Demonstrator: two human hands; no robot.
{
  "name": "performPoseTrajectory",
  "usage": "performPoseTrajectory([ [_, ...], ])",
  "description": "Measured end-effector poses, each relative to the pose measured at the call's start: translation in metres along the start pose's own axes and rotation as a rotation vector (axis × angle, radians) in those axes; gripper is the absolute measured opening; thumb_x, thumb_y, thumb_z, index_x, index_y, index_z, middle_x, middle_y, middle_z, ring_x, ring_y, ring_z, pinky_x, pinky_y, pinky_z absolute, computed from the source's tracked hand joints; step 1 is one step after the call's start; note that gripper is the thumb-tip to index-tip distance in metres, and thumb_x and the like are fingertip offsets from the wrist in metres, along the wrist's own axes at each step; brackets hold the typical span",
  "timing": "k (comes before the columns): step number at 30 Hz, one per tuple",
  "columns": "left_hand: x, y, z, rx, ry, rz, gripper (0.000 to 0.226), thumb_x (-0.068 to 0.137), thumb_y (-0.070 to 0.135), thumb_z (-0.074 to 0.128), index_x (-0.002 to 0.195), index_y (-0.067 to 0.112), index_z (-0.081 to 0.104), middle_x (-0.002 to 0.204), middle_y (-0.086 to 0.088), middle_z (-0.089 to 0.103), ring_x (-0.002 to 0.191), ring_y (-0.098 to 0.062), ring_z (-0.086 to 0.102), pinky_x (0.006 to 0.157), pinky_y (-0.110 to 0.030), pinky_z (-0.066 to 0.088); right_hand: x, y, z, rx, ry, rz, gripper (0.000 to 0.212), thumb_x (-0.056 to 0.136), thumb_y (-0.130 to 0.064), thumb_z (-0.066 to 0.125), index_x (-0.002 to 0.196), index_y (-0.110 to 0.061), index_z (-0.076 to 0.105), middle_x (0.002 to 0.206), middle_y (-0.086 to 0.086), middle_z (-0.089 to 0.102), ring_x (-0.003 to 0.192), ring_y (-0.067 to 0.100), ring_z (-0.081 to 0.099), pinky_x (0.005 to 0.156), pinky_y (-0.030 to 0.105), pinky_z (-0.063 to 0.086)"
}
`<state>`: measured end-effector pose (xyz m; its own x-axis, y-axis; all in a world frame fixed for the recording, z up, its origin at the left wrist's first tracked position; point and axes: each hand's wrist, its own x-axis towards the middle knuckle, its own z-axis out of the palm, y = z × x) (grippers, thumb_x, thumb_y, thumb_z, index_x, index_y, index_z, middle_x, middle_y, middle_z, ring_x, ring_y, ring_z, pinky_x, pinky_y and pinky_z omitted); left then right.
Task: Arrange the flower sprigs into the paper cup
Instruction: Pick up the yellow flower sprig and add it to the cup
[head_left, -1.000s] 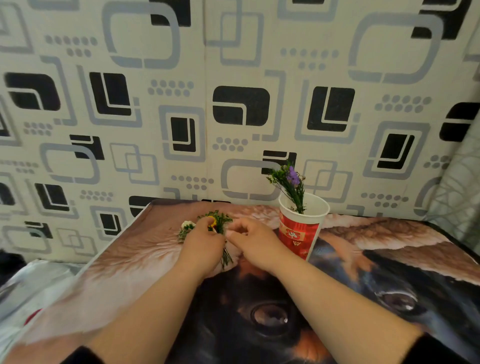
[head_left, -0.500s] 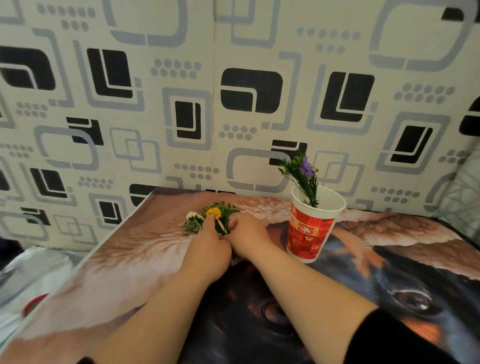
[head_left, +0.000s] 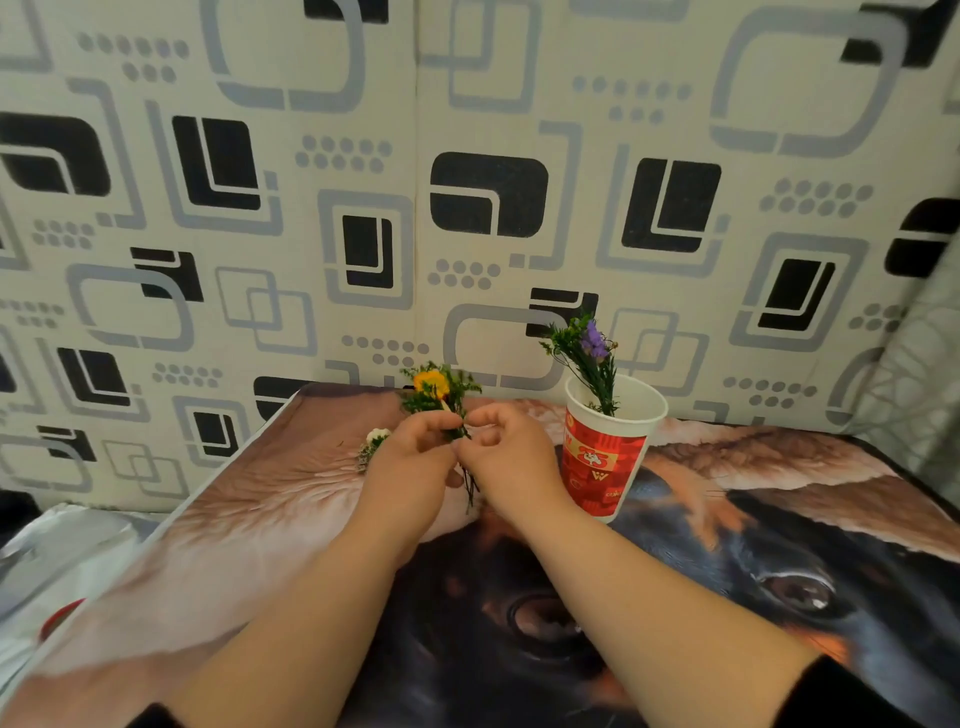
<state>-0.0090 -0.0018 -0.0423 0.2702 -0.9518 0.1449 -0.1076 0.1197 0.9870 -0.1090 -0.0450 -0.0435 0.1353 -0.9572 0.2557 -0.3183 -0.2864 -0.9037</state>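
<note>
A red and white paper cup (head_left: 605, 457) stands upright on the table with a purple flower sprig (head_left: 589, 358) in it. My left hand (head_left: 410, 467) pinches the stem of a yellow flower sprig (head_left: 439, 392) and holds it upright above the table, left of the cup. My right hand (head_left: 511, 457) touches the same stem just below the leaves, with its fingers curled around it. A small white flower sprig (head_left: 373, 444) lies on the table beside my left hand.
The table carries a cloth printed with a large dog's face (head_left: 727, 571). A patterned wall (head_left: 467, 208) rises right behind the table's far edge. A white plastic bag (head_left: 57, 561) lies off the table's left side.
Both hands have lifted the yellow flower sprig off the table and stood it upright. The white sprig stays on the table.
</note>
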Motion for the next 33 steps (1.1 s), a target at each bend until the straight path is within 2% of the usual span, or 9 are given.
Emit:
performPoseTrajectory([
  [2, -0.003, 0.007, -0.001, -0.051, 0.002, 0.022, 0.034, 0.076, 0.006, 0.052, 0.087, 0.035, 0.064, 0.081, 0.005, 0.067, 0.051, -0.004, 0.055, 0.043, -0.013, 0.036, -0.006, -0.009, -0.006, 0.05, 0.007, -0.03, 0.024, 0.07, -0.019, 0.066, 0.089, -0.027, 0.053, 0.073, -0.003, 0.057, 0.072, 0.014, 0.057, 0.062, 0.022, 0.04],
  [6, -0.012, 0.019, 0.0, -0.109, -0.028, 0.064, 0.033, 0.076, 0.008, 0.055, 0.088, 0.035, 0.07, 0.06, 0.01, 0.067, 0.053, -0.003, 0.055, 0.042, -0.011, 0.036, -0.018, -0.024, -0.02, 0.064, -0.01, -0.089, 0.025, 0.07, -0.023, 0.067, 0.092, -0.024, 0.055, 0.075, 0.002, 0.059, 0.067, 0.01, 0.054, 0.058, 0.016, 0.039],
  [11, -0.02, 0.037, 0.002, -0.178, -0.055, 0.121, 0.031, 0.079, 0.009, 0.056, 0.086, 0.035, 0.071, 0.055, 0.008, 0.063, 0.052, -0.004, 0.052, 0.04, -0.015, 0.035, -0.031, -0.045, -0.044, 0.011, -0.023, -0.156, 0.025, 0.07, -0.029, 0.065, 0.086, -0.04, 0.05, 0.083, -0.011, 0.06, 0.075, -0.001, 0.056, 0.058, 0.008, 0.038],
  [14, -0.022, 0.048, 0.005, -0.189, -0.063, 0.147, 0.033, 0.079, 0.006, 0.054, 0.082, 0.034, 0.072, 0.05, 0.009, 0.059, 0.05, -0.004, 0.05, 0.04, -0.015, 0.035, -0.038, -0.059, -0.06, 0.047, -0.03, -0.208, 0.026, 0.068, -0.029, 0.066, 0.084, -0.044, 0.053, 0.094, -0.016, 0.06, 0.085, -0.001, 0.058, 0.072, 0.015, 0.043],
  [16, -0.023, 0.055, 0.009, -0.188, -0.085, 0.163, 0.033, 0.08, 0.005, 0.054, 0.082, 0.032, 0.073, 0.05, 0.007, 0.057, 0.051, -0.005, 0.049, 0.041, -0.016, 0.034, -0.041, -0.067, -0.072, 0.083, -0.037, -0.232, 0.025, 0.066, -0.028, 0.065, 0.086, -0.042, 0.058, 0.096, -0.017, 0.062, 0.093, 0.002, 0.057, 0.081, 0.024, 0.045],
  [20, -0.022, 0.069, 0.023, -0.176, -0.125, 0.205, 0.034, 0.081, 0.005, 0.052, 0.079, 0.031, 0.073, 0.051, 0.005, 0.056, 0.05, -0.007, 0.047, 0.041, -0.016, 0.033, -0.042, -0.077, -0.099, 0.173, -0.141, -0.242, 0.021, 0.071, -0.022, 0.066, 0.088, -0.033, 0.067, 0.079, -0.017, 0.065, 0.084, 0.009, 0.059, 0.079, 0.026, 0.045],
  [23, -0.021, 0.076, 0.034, -0.175, -0.181, 0.218, 0.035, 0.081, 0.001, 0.05, 0.071, 0.026, 0.072, 0.051, 0.005, 0.057, 0.047, -0.005, 0.048, 0.04, -0.013, 0.035, -0.039, -0.077, -0.114, 0.153, -0.202, -0.215, 0.026, 0.074, -0.025, 0.063, 0.098, -0.034, 0.066, 0.103, -0.004, 0.069, 0.096, 0.012, 0.064, 0.088, 0.029, 0.048],
  [28, -0.018, 0.088, 0.052, -0.127, -0.253, 0.232, 0.029, 0.08, 0.0, 0.049, 0.075, 0.021, 0.068, 0.049, 0.01, 0.058, 0.046, -0.002, 0.051, 0.041, -0.011, 0.036, -0.031, -0.071, -0.137, 0.142, -0.169, -0.218, 0.034, 0.063, -0.035, 0.064, 0.097, -0.037, 0.066, 0.107, 0.001, 0.069, 0.098, 0.016, 0.064, 0.093, 0.037, 0.049],
  [33, -0.011, 0.094, 0.068, -0.07, -0.175, 0.275, 0.026, 0.077, 0.001, 0.051, 0.082, 0.022, 0.065, 0.08, 0.007, 0.066, 0.058, 0.003, 0.055, 0.048, -0.009, 0.041, -0.013, -0.063, -0.158, 0.128, -0.063, -0.245, 0.043, 0.064, -0.038, 0.064, 0.106, -0.041, 0.06, 0.119, -0.008, 0.062, 0.113, 0.008, 0.055, 0.101, 0.038, 0.043],
])
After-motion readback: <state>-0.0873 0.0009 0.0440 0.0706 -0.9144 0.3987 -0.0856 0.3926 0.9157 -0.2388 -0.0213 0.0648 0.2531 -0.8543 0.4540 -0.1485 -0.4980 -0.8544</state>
